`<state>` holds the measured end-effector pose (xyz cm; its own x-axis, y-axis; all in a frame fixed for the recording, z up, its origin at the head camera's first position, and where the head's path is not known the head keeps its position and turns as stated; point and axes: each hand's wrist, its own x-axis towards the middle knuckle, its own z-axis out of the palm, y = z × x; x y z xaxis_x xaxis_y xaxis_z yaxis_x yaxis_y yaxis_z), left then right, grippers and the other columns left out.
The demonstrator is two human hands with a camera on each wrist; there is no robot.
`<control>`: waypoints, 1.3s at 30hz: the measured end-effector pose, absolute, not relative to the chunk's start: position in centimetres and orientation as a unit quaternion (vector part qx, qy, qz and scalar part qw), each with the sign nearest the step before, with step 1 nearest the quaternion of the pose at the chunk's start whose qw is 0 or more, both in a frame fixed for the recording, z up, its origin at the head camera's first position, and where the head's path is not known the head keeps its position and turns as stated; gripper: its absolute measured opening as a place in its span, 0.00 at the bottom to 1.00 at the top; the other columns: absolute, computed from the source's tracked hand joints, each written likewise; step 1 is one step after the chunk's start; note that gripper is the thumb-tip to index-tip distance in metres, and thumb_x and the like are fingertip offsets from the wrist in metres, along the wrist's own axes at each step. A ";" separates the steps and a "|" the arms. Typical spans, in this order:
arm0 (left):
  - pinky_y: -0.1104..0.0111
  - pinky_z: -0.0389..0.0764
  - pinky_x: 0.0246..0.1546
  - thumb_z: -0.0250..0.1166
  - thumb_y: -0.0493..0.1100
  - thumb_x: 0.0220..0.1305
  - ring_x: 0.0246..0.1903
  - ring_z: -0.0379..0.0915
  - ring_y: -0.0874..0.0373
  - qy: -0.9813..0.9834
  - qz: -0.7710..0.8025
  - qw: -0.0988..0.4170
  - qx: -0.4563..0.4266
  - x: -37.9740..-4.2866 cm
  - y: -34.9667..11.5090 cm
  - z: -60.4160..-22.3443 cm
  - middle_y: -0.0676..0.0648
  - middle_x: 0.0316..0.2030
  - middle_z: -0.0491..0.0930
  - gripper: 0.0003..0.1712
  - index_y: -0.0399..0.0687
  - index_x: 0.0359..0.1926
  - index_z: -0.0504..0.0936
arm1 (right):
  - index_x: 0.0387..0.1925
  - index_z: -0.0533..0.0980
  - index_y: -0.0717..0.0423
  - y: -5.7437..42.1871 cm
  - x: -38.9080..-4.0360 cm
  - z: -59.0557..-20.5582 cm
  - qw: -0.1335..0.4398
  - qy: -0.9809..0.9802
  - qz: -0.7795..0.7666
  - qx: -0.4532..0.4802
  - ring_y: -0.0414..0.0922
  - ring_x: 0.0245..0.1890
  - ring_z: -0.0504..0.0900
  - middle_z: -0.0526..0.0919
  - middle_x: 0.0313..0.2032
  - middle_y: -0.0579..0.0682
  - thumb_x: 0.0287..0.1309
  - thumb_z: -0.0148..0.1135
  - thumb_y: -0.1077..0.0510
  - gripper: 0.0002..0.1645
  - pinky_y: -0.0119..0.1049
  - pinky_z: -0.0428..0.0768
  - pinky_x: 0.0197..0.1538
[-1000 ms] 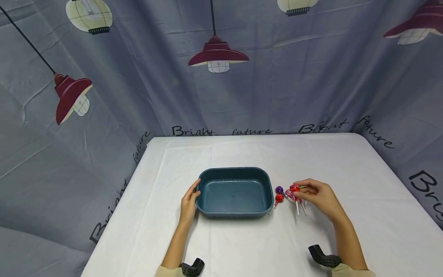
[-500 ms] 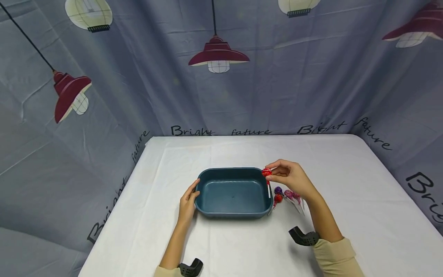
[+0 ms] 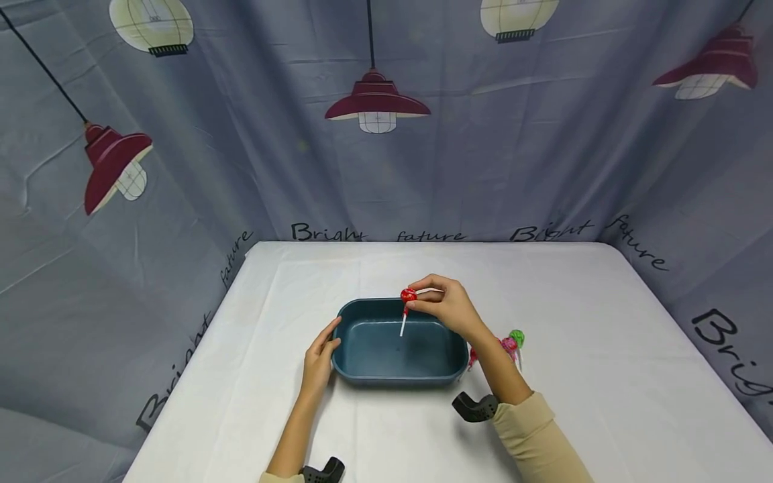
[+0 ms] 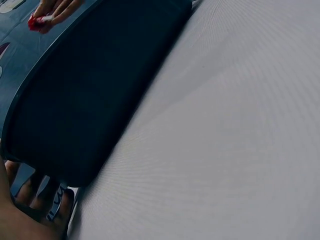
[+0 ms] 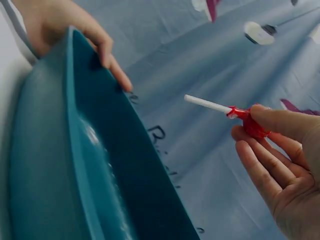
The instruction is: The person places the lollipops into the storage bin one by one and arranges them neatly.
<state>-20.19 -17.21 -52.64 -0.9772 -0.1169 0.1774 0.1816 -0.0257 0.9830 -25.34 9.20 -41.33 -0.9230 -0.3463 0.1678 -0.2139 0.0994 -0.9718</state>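
Note:
My right hand [image 3: 451,305] pinches a red-wrapped lollipop [image 3: 408,295] by its candy head, above the back part of a dark teal rectangular tray [image 3: 392,359]. The lollipop's white stick [image 5: 207,103] points down over the tray in the head view, and the inside below it looks bare. At the tray's left end, my left hand [image 3: 317,362] rests against the outer wall and rim with its fingers extended, as the left wrist view also shows. Right of the tray lie more lollipops: a green one [image 3: 516,337], a pink one [image 3: 510,346] and a red one [image 3: 473,357], partly hidden by my right forearm.
A white cloth [image 3: 580,376] covers the table. Behind and on both sides hangs a grey-blue curtain [image 3: 272,134] printed with lamps and lettering. Each wrist wears a black mount [image 3: 475,406].
My right hand has lifted the red lollipop from the group on the right and carried it left over the tray. My left hand has stayed at the tray's left end.

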 end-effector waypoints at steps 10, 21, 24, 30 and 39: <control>0.79 0.58 0.59 0.51 0.30 0.65 0.64 0.54 0.55 -0.696 -0.710 0.104 -0.026 -20.4 -17.4 -52.8 0.46 0.61 0.67 0.23 0.44 0.60 0.72 | 0.41 0.75 0.66 5.1 -26.7 -43.2 0.111 0.722 -0.642 -0.231 0.47 0.38 0.83 0.82 0.39 0.61 0.48 0.67 0.68 0.17 0.40 0.81 0.41; 0.78 0.61 0.58 0.53 0.33 0.65 0.63 0.57 0.58 -0.703 -0.704 0.100 -0.018 -20.6 -17.3 -53.1 0.50 0.60 0.69 0.22 0.48 0.60 0.74 | 0.38 0.77 0.66 1.4 -28.2 -46.3 0.132 0.769 -0.561 -0.276 0.49 0.37 0.83 0.82 0.36 0.58 0.45 0.69 0.68 0.15 0.34 0.81 0.38; 0.77 0.62 0.58 0.53 0.34 0.65 0.63 0.58 0.58 -0.705 -0.701 0.103 -0.018 -20.6 -17.2 -53.2 0.50 0.60 0.69 0.22 0.49 0.59 0.74 | 0.37 0.77 0.64 0.7 -28.2 -47.2 0.127 0.786 -0.542 -0.271 0.46 0.36 0.83 0.82 0.34 0.55 0.45 0.70 0.67 0.14 0.32 0.81 0.37; 0.78 0.61 0.58 0.53 0.34 0.64 0.62 0.58 0.60 -0.702 -0.704 0.106 -0.022 -20.5 -17.1 -53.3 0.51 0.60 0.69 0.22 0.50 0.59 0.74 | 0.35 0.79 0.57 -0.4 -28.1 -48.7 0.099 0.835 -0.483 -0.244 0.38 0.32 0.80 0.82 0.32 0.46 0.44 0.72 0.62 0.14 0.30 0.77 0.35; 0.77 0.61 0.58 0.53 0.33 0.64 0.63 0.58 0.59 -0.701 -0.703 0.110 -0.031 -20.6 -17.2 -52.9 0.49 0.60 0.69 0.23 0.48 0.60 0.73 | 0.36 0.79 0.58 -1.1 -28.3 -49.4 0.088 0.848 -0.478 -0.210 0.39 0.32 0.79 0.82 0.32 0.48 0.46 0.70 0.63 0.12 0.29 0.76 0.35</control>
<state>-20.64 -17.23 -52.89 -0.9739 -0.1105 0.1982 0.1985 0.0082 0.9801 -28.25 -1.05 -49.38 -0.8965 -0.4400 0.0520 -0.2725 0.4550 -0.8478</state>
